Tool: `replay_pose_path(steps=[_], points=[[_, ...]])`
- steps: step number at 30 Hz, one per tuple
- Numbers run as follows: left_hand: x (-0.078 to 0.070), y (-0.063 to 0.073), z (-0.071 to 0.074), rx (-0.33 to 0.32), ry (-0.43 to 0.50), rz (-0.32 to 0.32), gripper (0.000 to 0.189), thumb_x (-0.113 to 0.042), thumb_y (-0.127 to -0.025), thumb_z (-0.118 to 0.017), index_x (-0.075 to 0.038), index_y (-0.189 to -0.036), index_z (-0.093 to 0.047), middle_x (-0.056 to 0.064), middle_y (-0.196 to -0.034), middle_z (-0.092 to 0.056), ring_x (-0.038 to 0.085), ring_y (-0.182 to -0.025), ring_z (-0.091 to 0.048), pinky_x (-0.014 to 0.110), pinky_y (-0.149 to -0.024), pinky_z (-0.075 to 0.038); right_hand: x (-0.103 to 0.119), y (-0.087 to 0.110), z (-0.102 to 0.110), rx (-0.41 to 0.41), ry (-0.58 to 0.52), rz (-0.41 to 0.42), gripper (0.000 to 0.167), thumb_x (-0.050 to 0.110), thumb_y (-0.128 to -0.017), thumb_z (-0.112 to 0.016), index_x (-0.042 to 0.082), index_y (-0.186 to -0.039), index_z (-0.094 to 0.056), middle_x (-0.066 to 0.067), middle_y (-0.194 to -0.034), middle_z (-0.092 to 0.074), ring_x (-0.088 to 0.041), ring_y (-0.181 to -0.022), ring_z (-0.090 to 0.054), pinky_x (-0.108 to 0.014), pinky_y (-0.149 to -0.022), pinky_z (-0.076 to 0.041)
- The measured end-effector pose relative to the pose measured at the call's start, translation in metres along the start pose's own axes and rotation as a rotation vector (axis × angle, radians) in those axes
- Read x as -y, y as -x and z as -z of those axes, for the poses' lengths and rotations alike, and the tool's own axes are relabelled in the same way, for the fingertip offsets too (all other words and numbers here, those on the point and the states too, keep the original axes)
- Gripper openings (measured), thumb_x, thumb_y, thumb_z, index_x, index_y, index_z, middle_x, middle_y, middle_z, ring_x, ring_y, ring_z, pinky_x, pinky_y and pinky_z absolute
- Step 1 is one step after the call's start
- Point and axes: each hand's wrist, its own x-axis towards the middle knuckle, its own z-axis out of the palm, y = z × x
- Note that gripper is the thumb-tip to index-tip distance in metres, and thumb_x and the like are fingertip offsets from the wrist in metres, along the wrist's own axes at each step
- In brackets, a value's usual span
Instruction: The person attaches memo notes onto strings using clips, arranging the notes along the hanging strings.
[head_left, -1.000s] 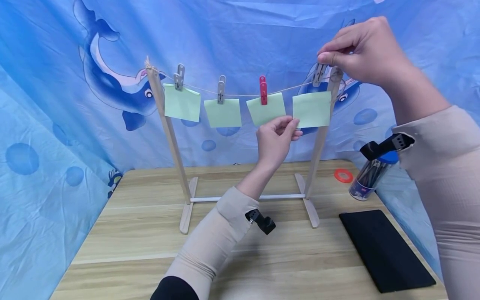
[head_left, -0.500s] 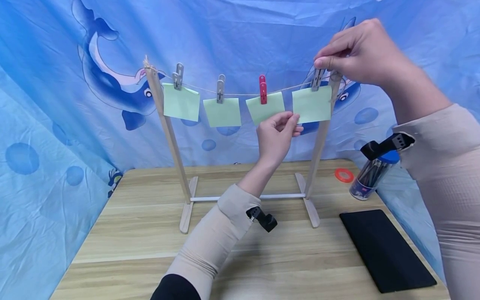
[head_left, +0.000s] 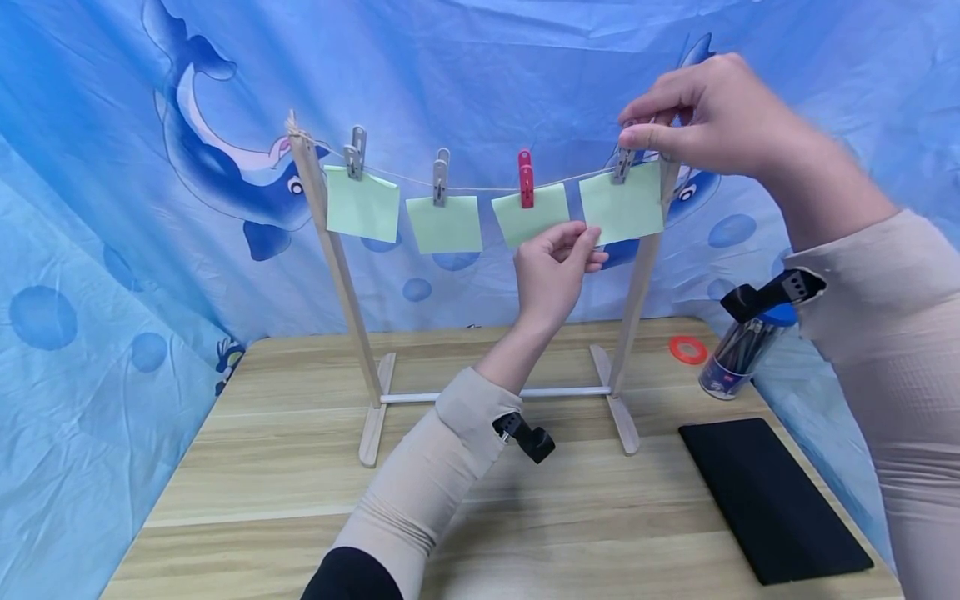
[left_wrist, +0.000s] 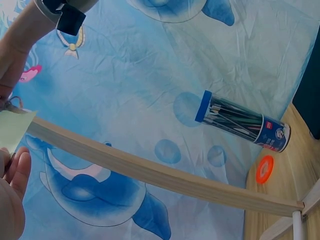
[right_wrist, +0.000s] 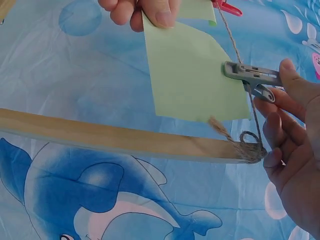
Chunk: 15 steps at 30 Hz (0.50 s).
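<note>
My left hand [head_left: 553, 271] pinches the lower left corner of a pale green sheet of paper [head_left: 621, 204] between thumb and fingers. At the sheet's top edge my right hand [head_left: 705, 112] grips the handles of a grey clothespin [head_left: 623, 167]. In the right wrist view the clothespin [right_wrist: 252, 77] lies across the twine [right_wrist: 232, 37], its tip over the edge of the paper [right_wrist: 192, 72]. The sheet tilts slightly, its right side higher. Further left, three more green sheets hang from the string under two grey clothespins [head_left: 440, 179] and a red clothespin [head_left: 527, 179].
A wooden stand with two posts [head_left: 633, 312] and a white crossbar [head_left: 562, 392] holds the string. On the table [head_left: 300, 500] at right are an orange ring [head_left: 687, 350], a blue-lidded tube of pencils [head_left: 738, 358] and a black flat pad [head_left: 772, 500]. A patterned blue curtain [head_left: 465, 67] hangs behind.
My right hand has come down and left with the grey clothespin, from above the sheet onto its top edge. The sheet has risen a little and tilted; my left hand has barely moved.
</note>
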Motion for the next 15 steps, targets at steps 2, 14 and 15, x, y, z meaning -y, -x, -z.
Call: replay_pose_path(steps=[2,14,15], points=[[0.0006,-0.0002,-0.0005,0.000,0.008,-0.004,0.019,-0.009,-0.096,-0.070,0.008,-0.104,-0.072,0.024,-0.088,-0.073,0.022,-0.071,-0.074,0.029,-0.067,-0.064,-0.0013,0.0005,0.0001,0.000,0.006,0.020,0.028,0.017,-0.099,-0.069,0.001,-0.121,-0.073,-0.015,-0.110,-0.070,-0.010,-0.076,-0.042,-0.013,-0.061,-0.036],[0.0001,-0.0006,-0.0012,0.026,-0.011,0.021,0.019,-0.009,-0.097,-0.069,0.008,-0.106,-0.072,0.019,-0.088,-0.073,0.014,-0.071,-0.073,0.030,-0.070,-0.064,-0.0033,0.0009,0.0023,0.026,0.033,0.039,0.027,0.016,-0.099,-0.069,0.001,-0.120,-0.073,-0.016,-0.112,-0.069,-0.009,-0.076,-0.041,-0.012,-0.059,-0.034],[0.0002,-0.0004,-0.0011,0.030,-0.014,0.025,0.019,-0.010,-0.097,-0.069,0.007,-0.106,-0.072,0.018,-0.088,-0.073,0.014,-0.071,-0.073,0.030,-0.070,-0.064,-0.0030,0.0010,0.0021,0.025,0.028,0.033,0.028,0.017,-0.098,-0.069,0.001,-0.121,-0.073,-0.016,-0.111,-0.069,-0.008,-0.077,-0.041,-0.013,-0.059,-0.034]])
